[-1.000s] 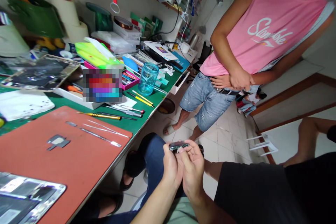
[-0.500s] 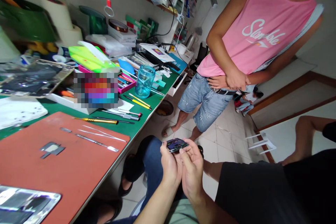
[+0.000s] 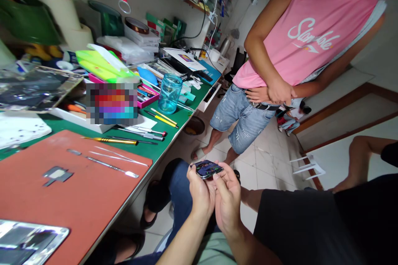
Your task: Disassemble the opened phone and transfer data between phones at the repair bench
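Blue jar [image 3: 170, 94] beside magenta tray [image 3: 150, 101]

Dark shadow lies under the bench [image 3: 185, 115] toward seven o'clock. Toward ten, the green container [image 3: 26, 18] is blurred.

Pretty sure it's a little electronics repair workshop: messy green bench [image 3: 155, 151], orange mat [image 3: 77, 203] with tweezers [image 3: 121, 156] and an opened-up device [image 3: 27, 242] on it, pink tray [image 3: 151, 100] stuffed with small tools [image 3: 146, 90], tape roll [image 3: 132, 27] sitting on some boxes [image 3: 143, 39].
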A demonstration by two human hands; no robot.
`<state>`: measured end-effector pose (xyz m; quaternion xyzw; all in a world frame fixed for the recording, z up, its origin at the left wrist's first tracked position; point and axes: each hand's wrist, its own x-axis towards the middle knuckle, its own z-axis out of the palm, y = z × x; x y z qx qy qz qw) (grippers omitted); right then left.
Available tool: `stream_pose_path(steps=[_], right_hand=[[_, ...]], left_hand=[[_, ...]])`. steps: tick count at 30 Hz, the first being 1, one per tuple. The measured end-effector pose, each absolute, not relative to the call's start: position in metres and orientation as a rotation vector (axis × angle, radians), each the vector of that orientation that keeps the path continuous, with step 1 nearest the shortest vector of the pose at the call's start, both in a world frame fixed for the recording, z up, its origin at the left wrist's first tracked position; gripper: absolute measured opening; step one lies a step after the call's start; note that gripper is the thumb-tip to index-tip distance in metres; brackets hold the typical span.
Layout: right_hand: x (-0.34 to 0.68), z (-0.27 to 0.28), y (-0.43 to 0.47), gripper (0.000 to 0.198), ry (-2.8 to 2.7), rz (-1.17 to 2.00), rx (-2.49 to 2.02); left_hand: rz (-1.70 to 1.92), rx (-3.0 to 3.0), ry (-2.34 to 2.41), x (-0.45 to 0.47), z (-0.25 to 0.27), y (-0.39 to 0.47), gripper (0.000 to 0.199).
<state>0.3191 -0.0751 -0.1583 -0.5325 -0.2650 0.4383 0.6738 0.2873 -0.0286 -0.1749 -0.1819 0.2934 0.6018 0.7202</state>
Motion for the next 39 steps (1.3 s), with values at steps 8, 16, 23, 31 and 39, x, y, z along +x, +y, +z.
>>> stream_pose_path(steps=[8, 16, 23, 31, 39], right_hand=[[0.321, -0.158, -0.075, 0.051, -0.598, 0.982, -1.204], [0.324, -0.159, -0.076, 0.052, -0.596, 0.957, -1.254], [0.333, -0.166, -0.08, 0.055, -0.687, 0.885, -1.36], [0.337, -0.17, -0.082, 0.054, -0.797, 0.797, -1.436], [0.337, -0.168, -0.082, 0.053, -0.849, 0.724, -1.498]], left_hand=[[1.302, -0.405, 0.711, 0.286, -0.17, -0.029, 0.022], [1.193, -0.407, 0.662, 0.287, -0.169, -0.032, 0.024], [1.127, -0.421, 0.615, 0.282, -0.158, -0.034, 0.031], [1.067, -0.444, 0.59, 0.281, -0.155, -0.036, 0.031], [1.064, -0.452, 0.545, 0.282, -0.16, -0.038, 0.034]])
